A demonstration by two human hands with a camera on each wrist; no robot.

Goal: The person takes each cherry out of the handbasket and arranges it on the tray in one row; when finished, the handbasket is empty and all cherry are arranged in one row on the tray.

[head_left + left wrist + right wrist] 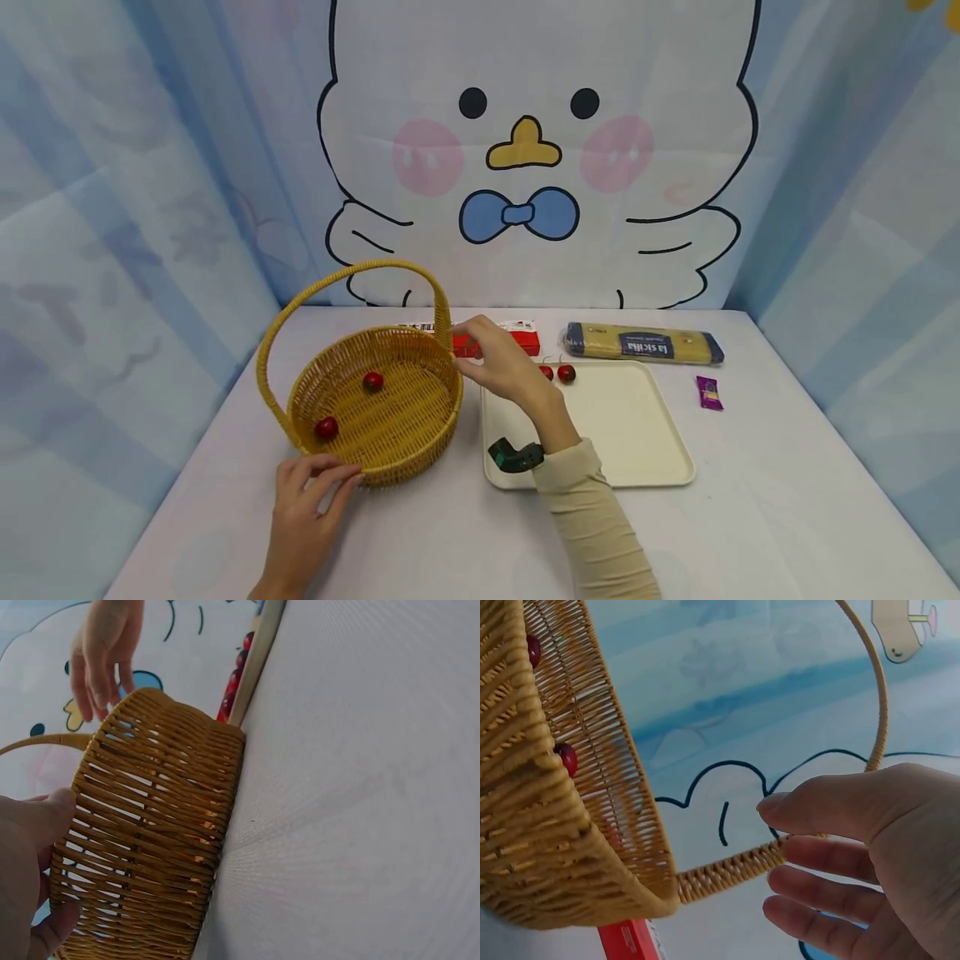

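Two cherries [372, 382] lay inside the wicker basket [390, 417], one toward its middle and the other [326, 428] close to the near wall, not far from the left fingers. The left hand [303, 508] rested on the table [750, 517] at the near side of the basket, and its fingers [341, 475] were gently bent and touched the outside of the woven wall near the base; the left wrist view showed the thumb [49, 817] lying against the wicker, without a real grip. The right hand [498, 362] hovered just beside the far right rim of the basket, near the place where the arched handle [352, 275] joins the wall. Its fingers [817, 881] were loosely extended and a little apart, they pinched nothing, and I could not tell whether the fingertips touched the handle or only came very close. Two more cherries [566, 373] sat just behind the right hand, at the far edge of the cream tray [645, 433], and the wrist crossed over this tray. A red box [525, 340] lay beyond the right fingers. Further to the right, well apart from both hands, there were a pack of spaghetti [643, 343] and a small purple candy [708, 392].
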